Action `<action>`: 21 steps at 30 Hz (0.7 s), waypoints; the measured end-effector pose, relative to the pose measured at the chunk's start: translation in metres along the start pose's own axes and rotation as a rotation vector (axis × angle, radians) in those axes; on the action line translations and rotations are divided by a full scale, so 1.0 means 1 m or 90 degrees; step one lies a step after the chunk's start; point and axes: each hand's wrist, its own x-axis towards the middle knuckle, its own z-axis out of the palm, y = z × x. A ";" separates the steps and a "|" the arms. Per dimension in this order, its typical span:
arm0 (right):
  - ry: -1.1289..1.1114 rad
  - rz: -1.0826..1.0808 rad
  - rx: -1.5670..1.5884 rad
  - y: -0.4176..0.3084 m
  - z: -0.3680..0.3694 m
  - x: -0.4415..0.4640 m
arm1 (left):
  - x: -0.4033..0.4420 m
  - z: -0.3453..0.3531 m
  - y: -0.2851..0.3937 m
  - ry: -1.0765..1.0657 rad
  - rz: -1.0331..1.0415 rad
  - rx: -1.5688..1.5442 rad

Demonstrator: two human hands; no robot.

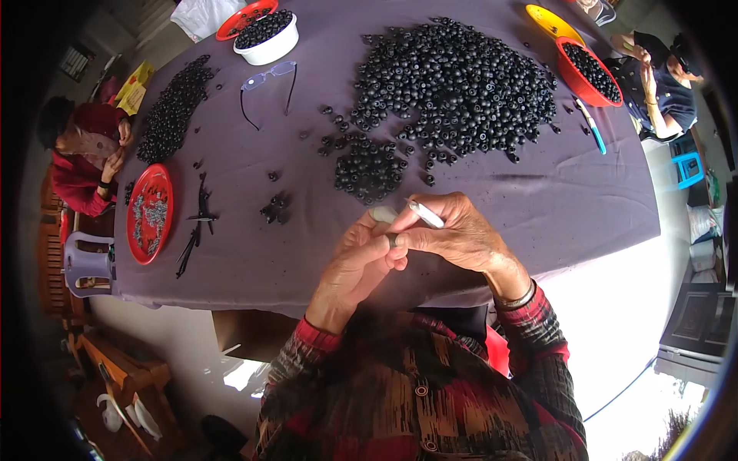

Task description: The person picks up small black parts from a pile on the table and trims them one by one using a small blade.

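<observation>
My left hand (357, 257) and my right hand (460, 234) meet in front of my chest, above the table's near edge. Between their fingertips is a small dark round piece (393, 240), pinched by the left thumb and fingers. A white-handled tool (427, 214) lies in my right hand, its handle sticking up past the fingers; its working tip is hidden. Something white wraps a left fingertip (382, 215). Just beyond my hands sits a small cluster of black round pieces with hollow centres (370, 167), beside a much larger heap of them (457, 84).
A purple cloth (254, 253) covers the table. Around it are glasses (269, 77), a white bowl (269, 50), a red plate with grey bits (151, 215), black pliers (202, 207), a red bowl (588, 73) and a blue-handled tool (592, 129). People work at the left and right edges.
</observation>
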 end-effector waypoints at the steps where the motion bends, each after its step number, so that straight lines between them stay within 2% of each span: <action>1: 0.000 0.003 0.024 -0.001 0.001 0.000 | 0.000 0.000 0.000 -0.006 0.001 0.001; 3: -0.001 0.009 0.072 -0.002 0.003 -0.002 | 0.001 0.000 -0.001 -0.018 0.003 0.002; 6: 0.008 -0.002 0.000 -0.002 0.006 -0.002 | 0.003 0.002 -0.001 -0.002 0.006 0.017; 15: -0.029 0.000 0.078 0.000 0.001 -0.002 | 0.002 -0.001 -0.005 0.001 0.019 -0.006; 21: -0.025 -0.004 0.043 -0.001 0.000 -0.005 | 0.003 0.001 -0.007 0.002 0.026 -0.007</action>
